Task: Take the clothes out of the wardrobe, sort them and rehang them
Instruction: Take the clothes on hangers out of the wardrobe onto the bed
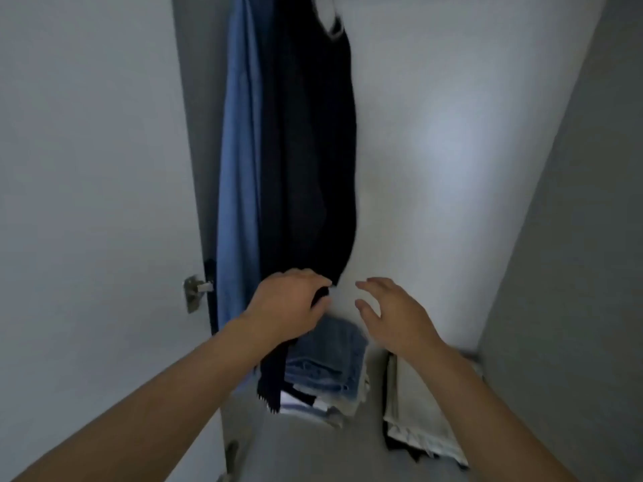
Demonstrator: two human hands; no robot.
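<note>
Head view: left hand [290,300] grips the hem of the black garment [309,151] hanging in the wardrobe; right hand [389,309] hovers beside it, fingers loose. Below sit what look like folded jeans [328,363]; blue shirt [240,168] hangs leftmost.

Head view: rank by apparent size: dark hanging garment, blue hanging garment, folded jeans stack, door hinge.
1. dark hanging garment
2. blue hanging garment, partly hidden behind the dark one
3. folded jeans stack, partly covered
4. door hinge

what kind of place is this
Most likely the inside of a wardrobe: a black garment and a blue garment hang side by side, folded jeans are stacked below, and a door hinge shows at left.
</note>
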